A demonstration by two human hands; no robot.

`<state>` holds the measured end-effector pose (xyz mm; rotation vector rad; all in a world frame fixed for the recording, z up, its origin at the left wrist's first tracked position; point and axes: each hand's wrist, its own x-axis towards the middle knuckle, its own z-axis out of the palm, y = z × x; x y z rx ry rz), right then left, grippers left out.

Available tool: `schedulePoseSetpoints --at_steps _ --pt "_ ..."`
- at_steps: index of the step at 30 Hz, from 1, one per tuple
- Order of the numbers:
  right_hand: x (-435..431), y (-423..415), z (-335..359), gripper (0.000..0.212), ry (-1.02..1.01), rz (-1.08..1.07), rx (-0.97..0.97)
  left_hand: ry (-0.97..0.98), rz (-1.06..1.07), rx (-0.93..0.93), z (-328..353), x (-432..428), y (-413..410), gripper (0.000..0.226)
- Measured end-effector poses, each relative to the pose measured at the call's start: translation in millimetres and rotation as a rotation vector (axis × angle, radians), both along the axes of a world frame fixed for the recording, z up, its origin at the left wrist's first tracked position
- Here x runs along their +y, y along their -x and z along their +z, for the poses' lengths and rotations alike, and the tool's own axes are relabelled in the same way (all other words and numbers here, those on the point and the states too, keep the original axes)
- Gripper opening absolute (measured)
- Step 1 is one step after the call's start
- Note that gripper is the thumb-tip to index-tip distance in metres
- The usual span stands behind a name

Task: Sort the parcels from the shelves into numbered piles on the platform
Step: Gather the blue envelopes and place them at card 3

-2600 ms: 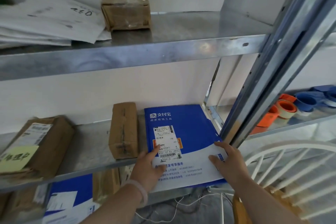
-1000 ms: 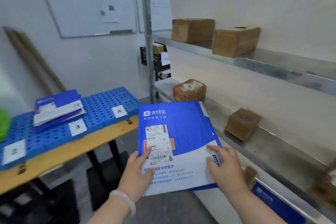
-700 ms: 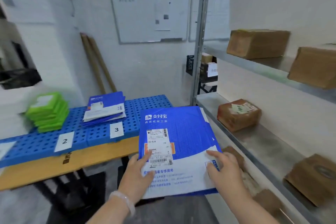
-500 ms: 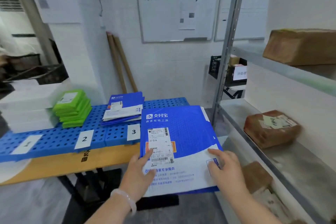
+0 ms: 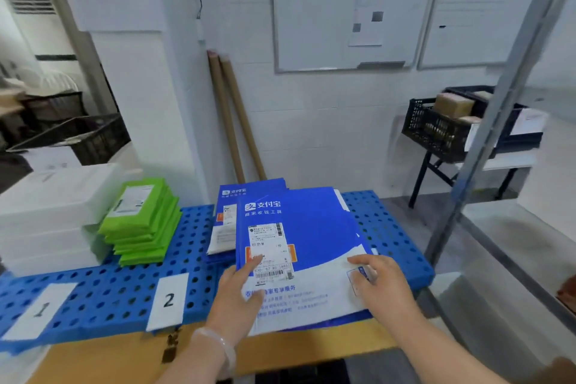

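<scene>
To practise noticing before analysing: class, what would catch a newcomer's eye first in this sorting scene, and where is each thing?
The big blue parcel at centre, held by the left hand and right hand over the blue platform, draws the eye first. Next comes the bright green stack of parcels on the platform to its left, behind the card marked 2.

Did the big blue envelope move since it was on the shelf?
Yes. The blue envelope left the metal shelf and now hangs over the blue platform, overlapping the blue pile right of the 2 label.
</scene>
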<state>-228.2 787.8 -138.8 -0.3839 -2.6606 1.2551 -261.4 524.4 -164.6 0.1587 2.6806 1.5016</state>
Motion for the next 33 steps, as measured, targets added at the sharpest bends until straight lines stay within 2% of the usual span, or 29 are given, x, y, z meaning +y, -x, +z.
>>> schedulePoseSetpoints --at_steps 7,12,16,19,21,25,28,33 --pt "-61.1 150.0 -11.9 0.019 0.05 0.04 -0.068 0.083 0.005 -0.031 -5.7 -65.8 149.7 0.054" --pt "-76.1 227.3 -30.5 0.016 0.011 0.081 -0.097 0.1 0.028 -0.081 -26.2 -83.3 222.4 0.052" --pt "-77.2 252.9 -44.7 0.036 -0.045 0.124 -0.24 0.211 0.04 -0.197 -47.8 -90.4 257.6 0.058" --pt "-71.9 247.4 -55.2 0.055 -0.109 0.179 -0.314 0.445 0.063 -0.237 -56.0 -88.1 264.1 0.066" --pt "-64.0 238.2 -58.9 0.062 -0.151 0.183 -0.314 0.613 0.042 -0.146 -51.8 -76.4 260.1 0.067" --pt "-44.9 210.8 -54.9 0.074 -0.182 0.172 -0.29 0.667 -0.181 0.102 -35.1 -26.5 248.5 0.065" --pt "-27.3 177.2 -51.0 0.076 -0.275 0.147 -0.262 0.732 -0.374 0.223 -23.1 23.8 232.3 0.066" --pt "13.8 87.4 -55.2 0.086 -0.434 0.009 -0.283 0.721 -0.646 0.376 -17.7 105.6 183.9 0.068"
